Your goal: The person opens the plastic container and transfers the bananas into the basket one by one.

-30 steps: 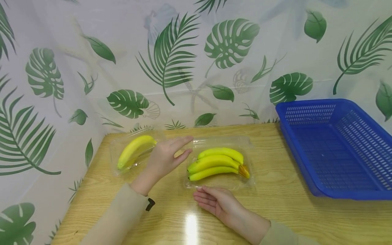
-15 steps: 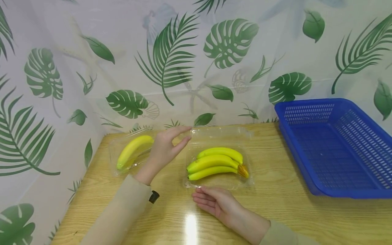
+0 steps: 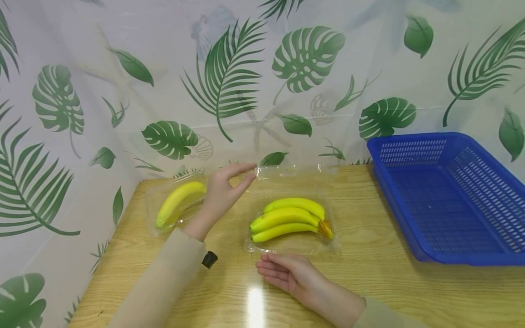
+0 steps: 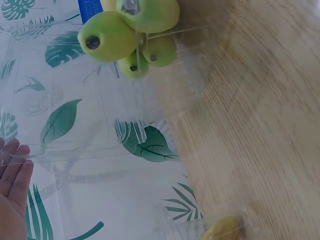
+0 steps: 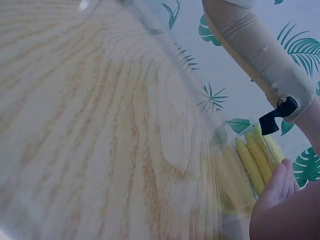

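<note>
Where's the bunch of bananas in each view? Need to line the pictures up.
Head: bunch of bananas below centre, slightly right, in the open clear container.
Left wrist: bunch of bananas at the top, left of centre, dark tips facing the camera.
Right wrist: bunch of bananas at lower right, just above the right hand.
Shared landmark: leaf-print backdrop, visible in all three.

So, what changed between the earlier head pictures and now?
The left hand moved toward the leafy backdrop, and the clear lid it touches shifted the same way. No new grip or release shows. The right hand stayed roughly in place by the container's near edge; the banana bunch and blue basket stayed put.
</note>
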Tool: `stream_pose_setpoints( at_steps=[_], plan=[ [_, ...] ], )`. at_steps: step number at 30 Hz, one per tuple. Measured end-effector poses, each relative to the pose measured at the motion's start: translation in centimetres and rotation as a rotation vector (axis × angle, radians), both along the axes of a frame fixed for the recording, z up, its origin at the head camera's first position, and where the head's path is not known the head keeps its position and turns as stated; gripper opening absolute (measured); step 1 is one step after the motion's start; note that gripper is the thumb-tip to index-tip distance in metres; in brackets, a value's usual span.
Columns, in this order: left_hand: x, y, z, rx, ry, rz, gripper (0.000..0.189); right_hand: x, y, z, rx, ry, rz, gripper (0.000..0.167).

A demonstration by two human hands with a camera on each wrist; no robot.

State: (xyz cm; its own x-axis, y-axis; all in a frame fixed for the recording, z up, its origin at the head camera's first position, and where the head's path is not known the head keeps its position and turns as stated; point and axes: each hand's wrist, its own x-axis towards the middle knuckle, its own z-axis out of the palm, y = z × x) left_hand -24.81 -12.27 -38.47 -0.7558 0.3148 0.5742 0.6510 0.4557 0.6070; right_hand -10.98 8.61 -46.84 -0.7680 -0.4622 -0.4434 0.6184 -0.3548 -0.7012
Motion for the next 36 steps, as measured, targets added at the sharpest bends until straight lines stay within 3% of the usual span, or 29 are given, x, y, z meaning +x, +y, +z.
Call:
stream_pose_setpoints(
  at_steps=[11,16,23,36],
  plan=[
    [-0.7,0.5,-0.2,0.164,-0.170,0.024,0.025,0.4,0.7,0.7,-0.028,0.015,0.035,0.032],
    [-1.4,0.6,-0.4,0.254,-0.233,0.007,0.023,0.6,1.1,1.0,-0.038,0.033,0.046,0.031],
    [-2.3,0.6,-0.7,0.304,-0.256,-0.002,0.022,0.6,2.0,1.5,-0.039,0.058,0.050,0.027],
    [-2.4,0.8,-0.3,0.324,-0.277,-0.005,0.022,-0.6,4.6,3.4,-0.166,0.163,0.098,0.023]
  ],
)
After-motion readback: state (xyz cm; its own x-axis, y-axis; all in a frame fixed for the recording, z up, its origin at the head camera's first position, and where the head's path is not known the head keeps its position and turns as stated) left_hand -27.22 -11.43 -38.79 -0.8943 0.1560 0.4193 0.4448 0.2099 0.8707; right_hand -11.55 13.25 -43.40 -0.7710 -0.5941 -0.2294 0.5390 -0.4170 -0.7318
